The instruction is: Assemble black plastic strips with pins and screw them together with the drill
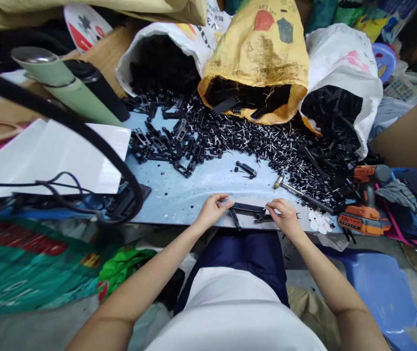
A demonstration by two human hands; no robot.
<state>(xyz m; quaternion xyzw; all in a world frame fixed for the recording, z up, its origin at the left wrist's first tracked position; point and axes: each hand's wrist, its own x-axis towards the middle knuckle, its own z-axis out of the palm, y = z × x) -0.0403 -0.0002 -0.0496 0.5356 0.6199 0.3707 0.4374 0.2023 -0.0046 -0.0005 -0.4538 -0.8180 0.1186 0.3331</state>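
A long black plastic part (248,208) with legs hinged at its ends lies at the front edge of the blue worktable (164,187). My left hand (213,210) grips its left end between thumb and fingers. At the other end, the fingers of my right hand (284,214) are pinched on what looks like a small silver pin, close to the part's hinge. A similar loose black piece (247,169) lies farther back. Behind it spreads a heap of black-headed metal pins (245,134), with black link pieces (179,134) to its left.
A hammer (299,193) lies right of my hands, near white discs (318,222) and an orange cordless drill (365,209). Open sacks of black parts, one of them yellow (255,53), line the back. A black cable arm (95,141) and green flask (69,87) stand left.
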